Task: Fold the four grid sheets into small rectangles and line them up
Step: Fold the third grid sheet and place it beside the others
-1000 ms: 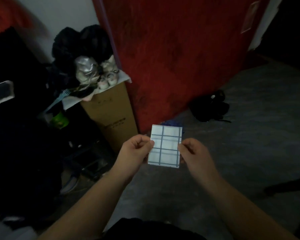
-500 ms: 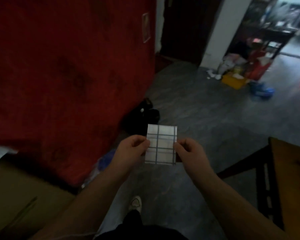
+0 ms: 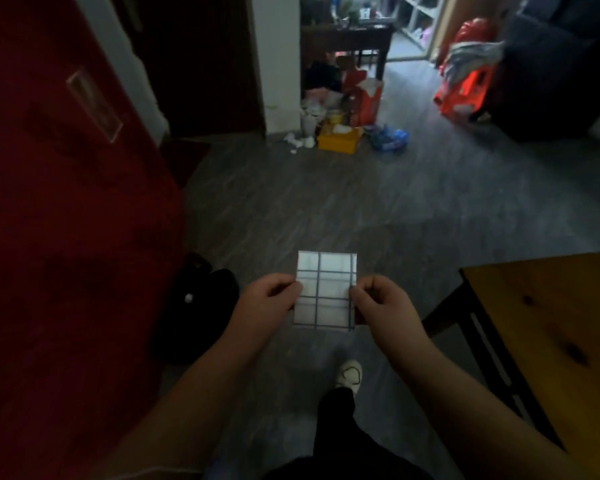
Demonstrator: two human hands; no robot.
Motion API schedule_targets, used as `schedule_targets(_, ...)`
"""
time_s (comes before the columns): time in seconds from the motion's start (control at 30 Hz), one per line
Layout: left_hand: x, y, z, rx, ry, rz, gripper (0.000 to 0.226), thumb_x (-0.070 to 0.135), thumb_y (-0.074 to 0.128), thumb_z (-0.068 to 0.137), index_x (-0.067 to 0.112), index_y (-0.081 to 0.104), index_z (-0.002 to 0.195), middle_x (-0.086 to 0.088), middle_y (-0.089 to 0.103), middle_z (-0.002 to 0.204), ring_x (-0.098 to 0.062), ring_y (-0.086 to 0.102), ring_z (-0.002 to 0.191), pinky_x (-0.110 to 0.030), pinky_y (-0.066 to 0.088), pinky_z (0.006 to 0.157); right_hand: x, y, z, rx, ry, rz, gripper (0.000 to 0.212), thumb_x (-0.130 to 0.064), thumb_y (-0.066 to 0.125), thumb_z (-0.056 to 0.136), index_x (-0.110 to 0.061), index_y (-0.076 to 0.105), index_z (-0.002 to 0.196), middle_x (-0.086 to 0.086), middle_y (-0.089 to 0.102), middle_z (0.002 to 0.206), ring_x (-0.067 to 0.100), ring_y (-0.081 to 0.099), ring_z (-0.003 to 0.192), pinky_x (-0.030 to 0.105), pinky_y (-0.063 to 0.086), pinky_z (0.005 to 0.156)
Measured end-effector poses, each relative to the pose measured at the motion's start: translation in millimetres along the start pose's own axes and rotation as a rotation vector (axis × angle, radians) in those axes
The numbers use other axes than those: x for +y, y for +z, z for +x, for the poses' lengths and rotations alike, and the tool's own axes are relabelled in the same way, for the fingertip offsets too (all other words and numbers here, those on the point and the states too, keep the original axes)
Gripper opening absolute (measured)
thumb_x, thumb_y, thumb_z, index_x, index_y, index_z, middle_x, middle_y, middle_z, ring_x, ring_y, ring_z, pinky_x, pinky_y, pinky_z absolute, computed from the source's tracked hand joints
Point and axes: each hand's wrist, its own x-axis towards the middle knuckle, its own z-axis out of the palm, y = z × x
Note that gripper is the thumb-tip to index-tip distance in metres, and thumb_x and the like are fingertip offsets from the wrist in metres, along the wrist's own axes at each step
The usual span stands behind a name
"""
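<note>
A white grid sheet [image 3: 324, 289] with dark blue lines, folded to a small rectangle, hangs upright in the air in front of me above the grey floor. My left hand [image 3: 265, 304] pinches its left edge between thumb and curled fingers. My right hand [image 3: 381, 304] pinches its right edge the same way. No other grid sheets show in this view.
A wooden table [image 3: 548, 327] with dark legs stands at the right. A red wall [image 3: 66, 237] fills the left, with a black bag [image 3: 194, 306] at its foot. A yellow box [image 3: 338, 142] and clutter lie far ahead. My white shoe [image 3: 350, 374] is on the floor below.
The view has swung to the right, from the cardboard box and red wall toward the open floor and the wooden table. Both hands kept pinching the folded sheet in the same pose.
</note>
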Motion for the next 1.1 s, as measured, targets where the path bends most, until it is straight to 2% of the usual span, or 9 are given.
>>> schedule_targets(0.07, 12, 21, 53, -0.012, 0.002, 0.032, 0.011, 0.02, 0.073, 0.09, 0.014, 0.077, 0.099, -0.001, 0.077, 0.094, -0.019, 0.072, 0.094, -0.04, 0.056, 0.093, -1, -16, 46, 0.022, -0.002, 0.026, 0.013, -0.02, 0.065, 0.096, -0.011, 0.064, 0.086, 0.014, 0.071, 0.086, 0.034, 0.069, 0.085, 0.055, 0.059, 0.083)
schedule_targets(0.17, 35, 61, 133, -0.085, -0.009, 0.035, 0.009, 0.021, 0.072, 0.091, 0.017, 0.077, 0.098, 0.0, 0.078, 0.093, -0.02, 0.073, 0.091, -0.047, 0.057, 0.092, -8, -47, 121, 0.073, -0.008, 0.04, 0.015, -0.023, 0.065, 0.096, -0.015, 0.064, 0.084, 0.008, 0.071, 0.084, 0.028, 0.07, 0.083, 0.051, 0.06, 0.083)
schedule_targets(0.4, 111, 154, 282, -0.251, 0.032, 0.08, 0.01, 0.02, 0.067, 0.094, 0.017, 0.074, 0.102, 0.0, 0.076, 0.095, -0.017, 0.074, 0.09, -0.042, 0.061, 0.086, -40, -132, 262, 0.207, -0.015, 0.053, 0.015, -0.023, 0.065, 0.095, -0.019, 0.064, 0.081, 0.006, 0.069, 0.078, 0.025, 0.067, 0.075, 0.057, 0.058, 0.082)
schedule_targets(0.5, 134, 191, 337, -0.308, 0.068, 0.091, 0.014, 0.028, 0.07, 0.091, 0.019, 0.075, 0.102, 0.001, 0.076, 0.096, -0.019, 0.074, 0.092, -0.042, 0.06, 0.086, -50, -163, 305, 0.278, 0.013, 0.075, 0.015, -0.024, 0.064, 0.096, -0.016, 0.064, 0.084, 0.007, 0.07, 0.081, 0.027, 0.068, 0.08, 0.058, 0.057, 0.082)
schedule_targets(0.57, 150, 218, 369, -0.361, 0.065, 0.073, 0.01, 0.02, 0.069, 0.093, 0.015, 0.075, 0.1, -0.001, 0.076, 0.094, -0.021, 0.074, 0.092, -0.037, 0.061, 0.083, -53, -181, 331, 0.333, 0.028, 0.097, 0.015, -0.024, 0.064, 0.096, -0.012, 0.065, 0.087, 0.009, 0.071, 0.084, 0.03, 0.069, 0.083, 0.058, 0.057, 0.084)
schedule_targets(0.7, 174, 274, 437, -0.458, 0.099, 0.078, 0.009, 0.014, 0.067, 0.094, 0.013, 0.076, 0.095, -0.004, 0.077, 0.09, -0.019, 0.074, 0.086, -0.04, 0.061, 0.083, -55, -217, 384, 0.446, 0.069, 0.113, 0.016, -0.023, 0.063, 0.097, -0.008, 0.066, 0.093, 0.011, 0.073, 0.089, 0.03, 0.07, 0.085, 0.054, 0.057, 0.085)
schedule_targets(0.87, 202, 349, 529, -0.611, 0.152, 0.111, 0.011, 0.016, 0.065, 0.096, 0.016, 0.076, 0.096, 0.0, 0.077, 0.089, -0.018, 0.074, 0.086, -0.03, 0.061, 0.076, -52, -261, 464, 0.615, 0.135, 0.164, 0.015, -0.022, 0.063, 0.097, -0.009, 0.066, 0.093, 0.012, 0.073, 0.09, 0.032, 0.07, 0.088, 0.049, 0.06, 0.083)
schedule_targets(0.97, 216, 398, 593, -0.721, 0.209, 0.183, 0.011, 0.026, 0.067, 0.094, 0.024, 0.077, 0.093, 0.007, 0.077, 0.088, -0.012, 0.073, 0.085, -0.039, 0.059, 0.085, -50, -288, 517, 0.728, 0.189, 0.211, 0.014, -0.022, 0.063, 0.097, -0.009, 0.066, 0.093, 0.012, 0.073, 0.09, 0.032, 0.07, 0.088, 0.051, 0.06, 0.084)
schedule_targets(1.1, 249, 463, 651, -0.888, 0.203, 0.217, 0.012, 0.034, 0.069, 0.09, 0.026, 0.077, 0.093, 0.006, 0.077, 0.09, -0.016, 0.074, 0.089, -0.049, 0.058, 0.09, -58, -322, 568, 0.89, 0.294, 0.297, 0.013, -0.024, 0.062, 0.099, -0.013, 0.067, 0.095, 0.008, 0.073, 0.091, 0.029, 0.071, 0.089, 0.044, 0.061, 0.082)
